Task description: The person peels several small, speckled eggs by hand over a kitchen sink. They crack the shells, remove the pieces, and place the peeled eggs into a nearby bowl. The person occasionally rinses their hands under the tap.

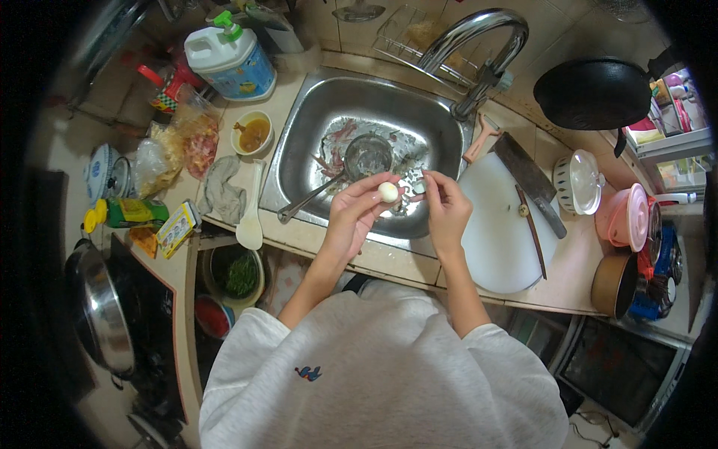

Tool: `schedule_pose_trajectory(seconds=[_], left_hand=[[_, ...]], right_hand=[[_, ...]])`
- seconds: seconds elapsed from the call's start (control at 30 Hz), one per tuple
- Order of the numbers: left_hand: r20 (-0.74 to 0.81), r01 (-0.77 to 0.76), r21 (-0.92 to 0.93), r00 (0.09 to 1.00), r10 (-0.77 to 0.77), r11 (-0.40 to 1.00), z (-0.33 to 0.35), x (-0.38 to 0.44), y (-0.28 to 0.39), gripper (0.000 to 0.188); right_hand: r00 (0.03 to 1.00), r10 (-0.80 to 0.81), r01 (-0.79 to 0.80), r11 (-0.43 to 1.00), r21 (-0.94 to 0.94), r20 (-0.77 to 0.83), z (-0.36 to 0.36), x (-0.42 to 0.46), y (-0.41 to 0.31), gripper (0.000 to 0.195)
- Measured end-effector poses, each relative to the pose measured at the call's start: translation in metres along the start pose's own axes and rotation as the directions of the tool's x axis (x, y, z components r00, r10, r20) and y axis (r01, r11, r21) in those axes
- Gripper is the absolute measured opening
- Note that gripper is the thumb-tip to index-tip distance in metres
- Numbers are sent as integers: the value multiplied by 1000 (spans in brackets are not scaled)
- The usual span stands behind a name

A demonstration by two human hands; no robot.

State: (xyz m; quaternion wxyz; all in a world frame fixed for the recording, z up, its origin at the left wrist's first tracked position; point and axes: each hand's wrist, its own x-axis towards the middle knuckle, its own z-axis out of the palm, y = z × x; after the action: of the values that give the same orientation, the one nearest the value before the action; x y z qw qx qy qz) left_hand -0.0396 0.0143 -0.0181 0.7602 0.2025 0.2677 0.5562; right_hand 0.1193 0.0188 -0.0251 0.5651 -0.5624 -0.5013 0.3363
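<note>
Over the stainless steel sink [297,134], my left hand [354,210] holds a small peeled egg [387,192] between thumb and fingers. Just to its right, my right hand [449,207] pinches a pale bit of eggshell [419,187] at its fingertips. Below them in the basin lie scattered shell bits and reddish scraps. A metal ladle [368,157] rests there, its handle over the sink's front left rim. On the white round cutting board [488,224] at the right are a small speckled egg [523,210], a dark stick [532,238] and a cleaver [524,174].
Left of the sink stand a bowl of brown liquid [252,132], a rice paddle [251,227], a grey cloth [223,191], bagged food [196,140] and a detergent jug [230,62]. The faucet [477,62] arches behind. A peeler [481,137], lidded dish [578,182] and brown pot [614,285] stand right.
</note>
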Motion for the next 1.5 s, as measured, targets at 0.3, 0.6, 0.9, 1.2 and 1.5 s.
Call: schedule_pose_trajectory(seconds=[0.3,0.6,0.9,1.2,1.5], left_hand=[[6,85,-124,996,-85,989,-9,7,-10,32],[96,258,293,950,-297,921,74,23,-67,27],[61,195,417,969,-241,888,179,26,-216,14],[19,217,396,969,-245,892,253,30,-254,19],[-65,-19,600,995,72,800,214,42,-249,20]], right_hand=[[960,-152,231,904,-359,235,-11,-4,-6,24],[995,-96,96,994,-49,-7,-99,-30,-31,35],[971,-22,60,986,154,-240,-295,-56,-8,31],[837,-210,333,928,166,-505,-443,-69,-44,43],[824,-361,435,897,79,-435,-477,-73,-52,69]])
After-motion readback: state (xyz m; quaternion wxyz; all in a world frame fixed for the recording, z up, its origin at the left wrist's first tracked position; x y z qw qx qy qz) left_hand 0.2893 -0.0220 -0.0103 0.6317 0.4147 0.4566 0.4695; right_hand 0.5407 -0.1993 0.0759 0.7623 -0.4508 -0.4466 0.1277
